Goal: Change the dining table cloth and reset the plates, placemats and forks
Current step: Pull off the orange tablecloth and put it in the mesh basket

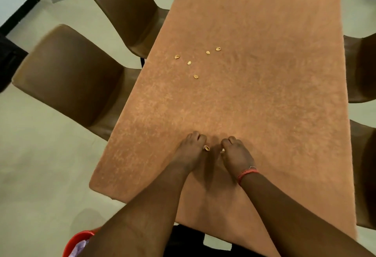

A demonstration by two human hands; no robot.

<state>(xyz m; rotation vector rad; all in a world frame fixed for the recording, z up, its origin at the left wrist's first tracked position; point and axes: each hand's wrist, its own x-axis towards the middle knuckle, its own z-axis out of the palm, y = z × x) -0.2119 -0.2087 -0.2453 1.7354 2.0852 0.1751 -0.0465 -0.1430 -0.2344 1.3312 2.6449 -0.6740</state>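
Hands [213,150] pinch shells [207,148] near cloth [264,93] edge.

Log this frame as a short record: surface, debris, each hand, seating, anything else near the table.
surface: table under an orange-brown cloth, no plates, placemats or forks in view
debris: five loose nut shells scattered mid-cloth
left hand: fingers curled, pinching a shell
right hand: fingers curled round a small pale piece, likely a shell; red band on the wrist
seating: brown chairs on both long sides
other: red bin at the lower left, on the floor
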